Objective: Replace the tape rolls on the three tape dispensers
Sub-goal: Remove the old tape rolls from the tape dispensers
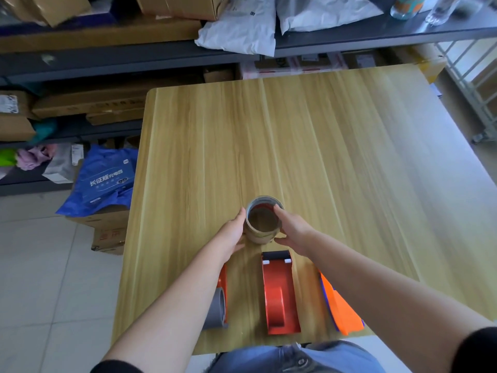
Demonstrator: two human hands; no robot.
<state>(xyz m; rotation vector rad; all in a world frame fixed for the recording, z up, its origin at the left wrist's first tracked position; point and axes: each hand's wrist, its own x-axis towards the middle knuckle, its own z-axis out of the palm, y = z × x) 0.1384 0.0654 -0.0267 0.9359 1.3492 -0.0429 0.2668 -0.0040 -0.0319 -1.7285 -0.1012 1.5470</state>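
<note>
Brown stacked tape rolls (264, 222), hollow cores up, both hands cupping

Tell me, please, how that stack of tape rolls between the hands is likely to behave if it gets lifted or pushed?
The stack of tape rolls stands on end, so it probably will not roll, but the rolls could slide apart. The left hand and right hand hold opposite sides, which suggests it needs steadying. The hollow cores look stiff.

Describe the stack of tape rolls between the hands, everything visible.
The stack of tape rolls looks like brown tape wound on cardboard cores, standing upright on the wooden table, its hollow centre facing up. It sits just beyond the middle red dispenser. The left hand and right hand clasp its sides.
</note>
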